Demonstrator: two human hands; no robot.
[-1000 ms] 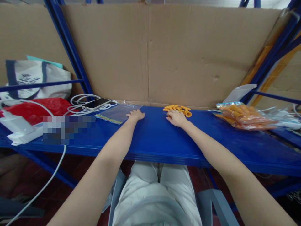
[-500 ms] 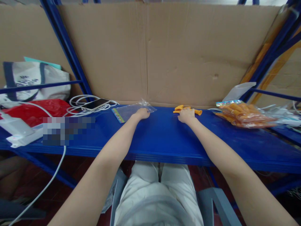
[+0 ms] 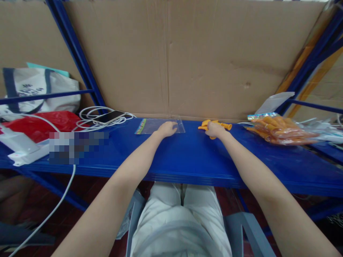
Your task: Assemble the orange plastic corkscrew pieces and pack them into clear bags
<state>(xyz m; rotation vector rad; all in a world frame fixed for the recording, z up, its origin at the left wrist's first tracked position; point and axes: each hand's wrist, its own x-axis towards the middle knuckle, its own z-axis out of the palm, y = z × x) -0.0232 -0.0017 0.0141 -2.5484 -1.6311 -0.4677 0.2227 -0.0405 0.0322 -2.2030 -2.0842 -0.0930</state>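
Observation:
A clear plastic bag (image 3: 150, 126) with a colourful strip at its left end lies flat on the blue table (image 3: 184, 160). My left hand (image 3: 168, 129) rests on the bag's right part, its fingers apart. To the right, my right hand (image 3: 215, 129) is on several orange balloon-like pieces (image 3: 227, 126), its fingers bent down over them. The pieces stick out on both sides of the hand and below it. What its fingertips grip is hidden.
A filled bag of orange pieces (image 3: 281, 129) lies at the right. At the left are a phone (image 3: 109, 116), coiled white cables, a red bag (image 3: 48, 123), a white power strip (image 3: 29, 151) and a cloth bag (image 3: 59, 89). Cardboard (image 3: 200, 64) stands behind.
The clear bag has shifted right and now lies straighter and flatter, and my left hand has moved right and opened. More orange pieces show around my right hand, which has moved slightly right.

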